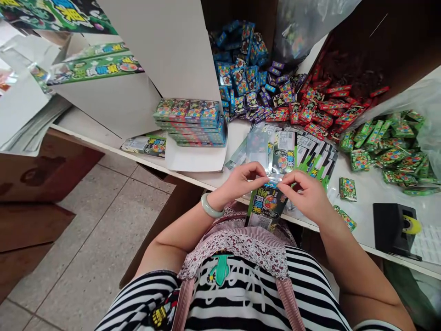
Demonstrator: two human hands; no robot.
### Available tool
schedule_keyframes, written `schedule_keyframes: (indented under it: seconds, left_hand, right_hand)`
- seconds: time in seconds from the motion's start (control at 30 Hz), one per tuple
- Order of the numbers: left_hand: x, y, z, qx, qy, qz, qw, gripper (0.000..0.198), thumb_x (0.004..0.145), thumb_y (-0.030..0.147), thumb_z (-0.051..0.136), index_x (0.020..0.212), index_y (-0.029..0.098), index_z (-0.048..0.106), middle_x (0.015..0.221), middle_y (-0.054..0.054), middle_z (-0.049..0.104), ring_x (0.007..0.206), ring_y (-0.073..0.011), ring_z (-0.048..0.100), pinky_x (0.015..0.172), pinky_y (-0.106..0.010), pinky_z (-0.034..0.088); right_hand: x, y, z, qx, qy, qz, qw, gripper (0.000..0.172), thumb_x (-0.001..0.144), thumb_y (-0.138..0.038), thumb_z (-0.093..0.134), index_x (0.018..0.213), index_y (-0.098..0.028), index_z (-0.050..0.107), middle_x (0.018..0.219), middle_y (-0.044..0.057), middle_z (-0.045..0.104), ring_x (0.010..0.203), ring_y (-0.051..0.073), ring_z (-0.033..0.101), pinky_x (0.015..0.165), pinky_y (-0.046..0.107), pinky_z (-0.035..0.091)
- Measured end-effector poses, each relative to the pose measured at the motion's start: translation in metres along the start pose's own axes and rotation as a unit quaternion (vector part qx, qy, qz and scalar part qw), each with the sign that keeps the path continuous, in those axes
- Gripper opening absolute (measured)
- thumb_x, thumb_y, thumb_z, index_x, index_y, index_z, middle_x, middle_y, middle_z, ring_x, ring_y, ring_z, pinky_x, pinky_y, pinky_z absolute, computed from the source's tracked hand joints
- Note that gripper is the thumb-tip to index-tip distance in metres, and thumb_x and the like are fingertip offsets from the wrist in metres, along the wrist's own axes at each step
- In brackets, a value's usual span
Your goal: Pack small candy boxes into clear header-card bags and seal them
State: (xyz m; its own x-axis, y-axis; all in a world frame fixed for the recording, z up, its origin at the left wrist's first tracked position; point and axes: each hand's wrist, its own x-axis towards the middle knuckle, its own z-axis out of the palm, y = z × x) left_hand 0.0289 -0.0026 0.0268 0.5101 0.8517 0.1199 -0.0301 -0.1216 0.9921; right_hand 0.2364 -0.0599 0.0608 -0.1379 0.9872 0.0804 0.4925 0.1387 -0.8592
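Where the fingertips of the left hand (241,181) and the right hand (306,195) come close together over the table's front edge, each thumb and forefinger are closed in a pinch on the upper end of a flat, black printed packet with green edging and a clear plastic top (267,202). From the fingertips the packet hangs toward the wearer's body, its long axis running roughly from table to lap, slightly askew. The two hands flank its upper end, one at each corner, neither plainly nearer; its lower end is unheld. Whether the other fingers touch it cannot be told.

Just beyond the fingertips, on the white tabletop (365,197), lies an overlapping spread of similar black-and-green printed packets (312,156). Farther out are heaps of small cartons: blue (241,78), purple (265,99), red (320,110) and green (399,147). To the left stands a neat stack of multicoloured carton rows (188,115); to the right, beyond the right forearm, a black tape dispenser with a yellow hub (389,227).
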Motion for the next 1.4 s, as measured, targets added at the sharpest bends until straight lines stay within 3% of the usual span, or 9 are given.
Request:
schedule_keyframes:
  seconds: [0.33, 0.4, 0.57, 0.8, 1.1, 1.4]
  left_hand:
    - [-0.001, -0.004, -0.005, 0.101, 0.0, 0.121, 0.988, 0.019, 0.097, 0.036, 0.061, 0.091, 0.018, 0.058, 0.082, -0.001, 0.061, 0.071, -0.0111, 0.055, 0.063, -0.023, 0.045]
    - [-0.003, -0.005, -0.005, 0.14, 0.0, 0.178, 0.974, 0.015, 0.1, 0.033, 0.057, 0.095, 0.019, 0.056, 0.087, -0.003, 0.061, 0.078, -0.0126, 0.058, 0.069, -0.025, 0.05]
    - [-0.009, -0.011, -0.004, 0.27, -0.061, 0.291, 0.916, 0.013, 0.098, 0.031, 0.06, 0.105, 0.021, 0.055, 0.115, -0.012, 0.059, 0.108, -0.0214, 0.061, 0.089, -0.038, 0.056]
    - [-0.015, -0.012, 0.004, 0.334, -0.011, 0.249, 0.909, 0.027, 0.095, 0.034, 0.063, 0.115, 0.021, 0.051, 0.123, -0.015, 0.056, 0.115, -0.0261, 0.059, 0.095, -0.046, 0.056]
    - [-0.016, -0.009, 0.007, 0.349, -0.014, 0.232, 0.908, 0.02, 0.097, 0.032, 0.061, 0.112, 0.02, 0.055, 0.124, -0.016, 0.057, 0.116, -0.0266, 0.059, 0.096, -0.046, 0.055]
    - [-0.017, 0.002, 0.012, 0.356, -0.021, 0.194, 0.914, 0.018, 0.096, 0.027, 0.06, 0.109, 0.018, 0.05, 0.121, -0.016, 0.058, 0.12, -0.0276, 0.058, 0.1, -0.047, 0.053]
  right_hand:
    - [-0.002, 0.0, 0.008, -0.031, 0.043, -0.003, 0.999, 0.014, 0.092, -0.033, 0.063, 0.083, -0.022, 0.064, 0.077, 0.001, 0.068, 0.061, 0.015, 0.062, 0.056, 0.027, 0.047]
    - [-0.004, 0.0, 0.009, -0.064, 0.058, -0.022, 0.996, 0.014, 0.094, -0.033, 0.061, 0.086, -0.022, 0.065, 0.079, 0.001, 0.069, 0.062, 0.015, 0.064, 0.057, 0.028, 0.047]
    - [-0.006, 0.005, 0.01, -0.13, 0.101, -0.068, 0.984, 0.018, 0.098, -0.035, 0.056, 0.091, -0.023, 0.067, 0.085, 0.004, 0.071, 0.071, 0.019, 0.067, 0.065, 0.032, 0.05]
    - [-0.002, 0.008, 0.01, -0.161, 0.11, -0.076, 0.978, 0.019, 0.098, -0.035, 0.056, 0.089, -0.023, 0.067, 0.085, 0.004, 0.072, 0.074, 0.021, 0.066, 0.066, 0.032, 0.049]
    - [-0.001, 0.008, 0.009, -0.153, 0.098, -0.051, 0.982, 0.019, 0.099, -0.037, 0.056, 0.089, -0.024, 0.067, 0.088, 0.006, 0.073, 0.079, 0.023, 0.067, 0.069, 0.035, 0.048]
    - [-0.002, 0.011, 0.009, -0.148, 0.092, -0.041, 0.984, 0.016, 0.098, -0.036, 0.058, 0.091, -0.024, 0.066, 0.089, 0.006, 0.071, 0.077, 0.023, 0.066, 0.069, 0.035, 0.048]
